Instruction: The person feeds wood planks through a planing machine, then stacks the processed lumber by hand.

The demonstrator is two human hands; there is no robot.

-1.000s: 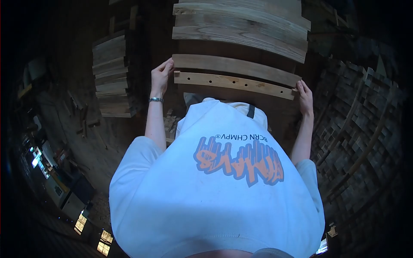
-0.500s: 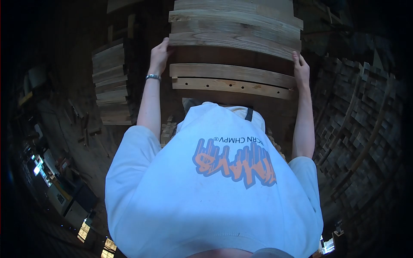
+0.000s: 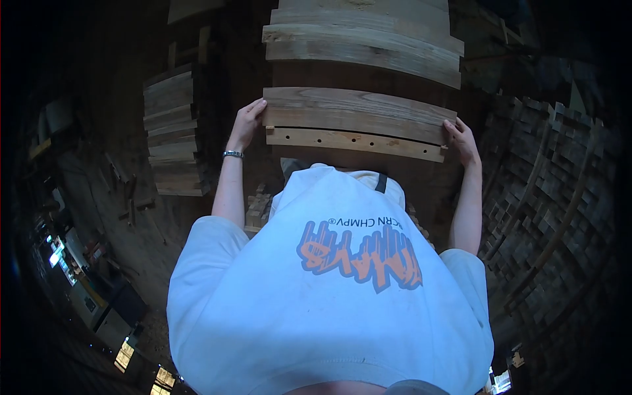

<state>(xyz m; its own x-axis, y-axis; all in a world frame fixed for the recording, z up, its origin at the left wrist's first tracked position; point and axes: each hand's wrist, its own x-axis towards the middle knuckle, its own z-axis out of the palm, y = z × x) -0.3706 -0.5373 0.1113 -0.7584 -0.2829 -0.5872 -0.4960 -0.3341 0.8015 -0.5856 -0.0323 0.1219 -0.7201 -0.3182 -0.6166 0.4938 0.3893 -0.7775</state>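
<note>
My left hand [image 3: 247,121] grips the left end of a brown wooden board [image 3: 359,105]. At the board's right end, my right hand [image 3: 462,139] has its thumb on top and its fingers bent around the edge. The board lies just beyond a pale strip [image 3: 355,141] with several dark holes, and may rest on another board that it hides. Farther off, several planks [image 3: 362,43] lie side by side across a dark surface, with a gap between them and the held board.
Another row of boards [image 3: 172,131] lies at the left. On the right stand large stacks of small wood blocks [image 3: 533,178] with long strips across them. Scattered wood pieces [image 3: 131,204] lie on the floor at the left, near machinery [image 3: 99,303].
Both hands have come toward my body with a board taken from the near edge of the plank row. A gap now shows where it lay, and the board is beside the holed strip.
</note>
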